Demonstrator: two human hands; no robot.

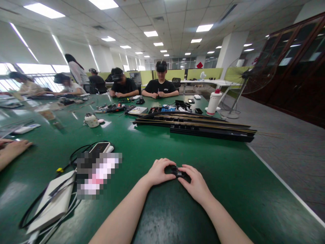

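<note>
Between my two hands, low over the green table, is a small black plastic part with a raised piece on its left side. My left hand curls round its left end, thumb at the near side and fingers at the far side. From the right, my right hand pinches the other end between thumb and fingertips. The part is small, and its exact kind cannot be made out. Whether it rests on the tabletop or is slightly lifted is unclear.
Long black rails with thin brass-coloured rods lie across the table ahead. A white bottle with a red cap stands behind them. Left are a phone, cables and a white box. Another person's hand rests far left; several people sit beyond.
</note>
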